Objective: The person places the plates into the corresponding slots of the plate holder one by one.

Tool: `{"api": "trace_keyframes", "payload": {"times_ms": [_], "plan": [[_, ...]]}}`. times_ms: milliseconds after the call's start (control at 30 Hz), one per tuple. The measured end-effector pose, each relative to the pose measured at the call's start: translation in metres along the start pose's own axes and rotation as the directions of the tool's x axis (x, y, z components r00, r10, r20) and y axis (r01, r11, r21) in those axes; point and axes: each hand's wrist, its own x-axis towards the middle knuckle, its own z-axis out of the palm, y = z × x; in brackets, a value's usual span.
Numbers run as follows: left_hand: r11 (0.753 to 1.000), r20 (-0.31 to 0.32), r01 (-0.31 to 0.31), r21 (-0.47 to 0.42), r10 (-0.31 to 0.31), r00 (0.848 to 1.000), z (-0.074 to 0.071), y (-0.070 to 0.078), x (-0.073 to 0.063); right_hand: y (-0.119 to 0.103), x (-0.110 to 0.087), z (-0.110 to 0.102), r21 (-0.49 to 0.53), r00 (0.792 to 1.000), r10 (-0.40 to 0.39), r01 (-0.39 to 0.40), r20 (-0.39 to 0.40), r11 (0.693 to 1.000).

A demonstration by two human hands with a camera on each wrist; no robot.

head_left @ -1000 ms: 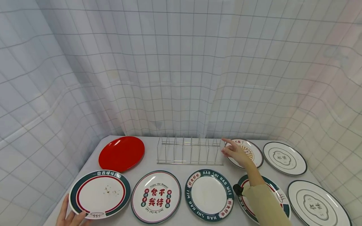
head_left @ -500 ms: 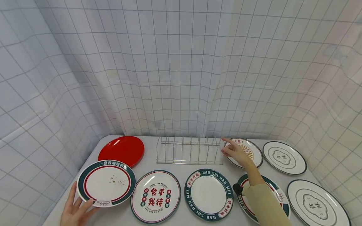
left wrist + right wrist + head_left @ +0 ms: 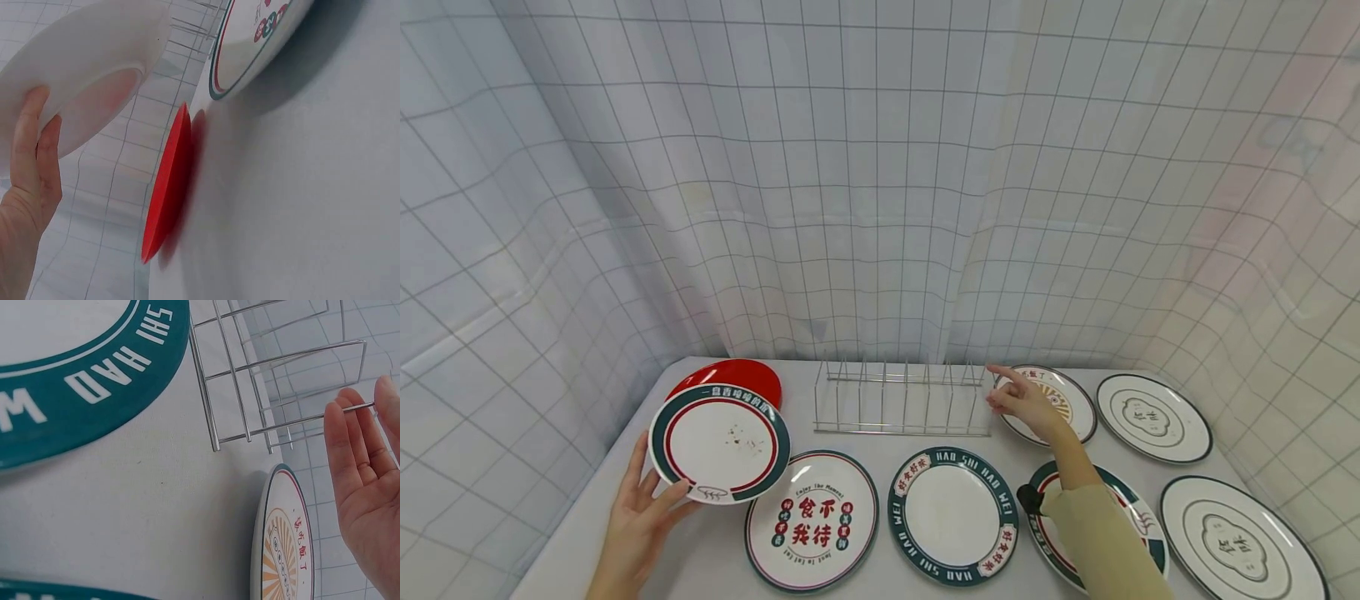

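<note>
My left hand (image 3: 642,521) grips a white plate (image 3: 722,450) with a dark green rim and red ring, thumb over the near edge. In the left wrist view its fingers (image 3: 28,144) lie under the plate's pale underside (image 3: 94,56), raised off the table. From above, the plate overlaps the red plate (image 3: 752,375) and a corner of the plate with red lettering (image 3: 812,554). My right hand (image 3: 1028,408) is at the right end of a wire dish rack (image 3: 902,434). The right wrist view shows its fingertips and thumb pinching the rack's end wire (image 3: 300,420).
A green-rimmed lettered plate (image 3: 955,517) lies in front of the rack. Right of the rack is a sunburst plate (image 3: 1063,408). Farther right lie two black-rimmed plates, one behind (image 3: 1187,433), one in front (image 3: 1277,533). The right sleeve (image 3: 1101,542) covers part of another green-rimmed plate (image 3: 1153,550).
My left hand has lifted the green-rimmed plate and carried it back and to the right, over part of the red plate. The right hand stays on the rack.
</note>
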Motion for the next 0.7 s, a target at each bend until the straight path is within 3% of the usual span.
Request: {"api": "trace_keyframes", "payload": {"times_ms": [167,400,700], "plan": [[0.999,0.049,-0.027,0.016,0.026,0.998,0.015,0.001,0.015,0.002,0.0,-0.001,0.011,1.0,0.005,-0.005,-0.004,1.0],[0.989,0.022,0.036,0.146,-0.04,0.999,0.033,0.008,0.033,0.01,0.004,-0.002,0.033,1.0,0.017,-0.017,-0.012,0.999],[0.968,0.058,0.006,0.251,-0.022,0.998,0.046,0.015,0.051,0.01,0.004,-0.002,0.006,1.0,0.029,-0.029,-0.008,1.0]]}}
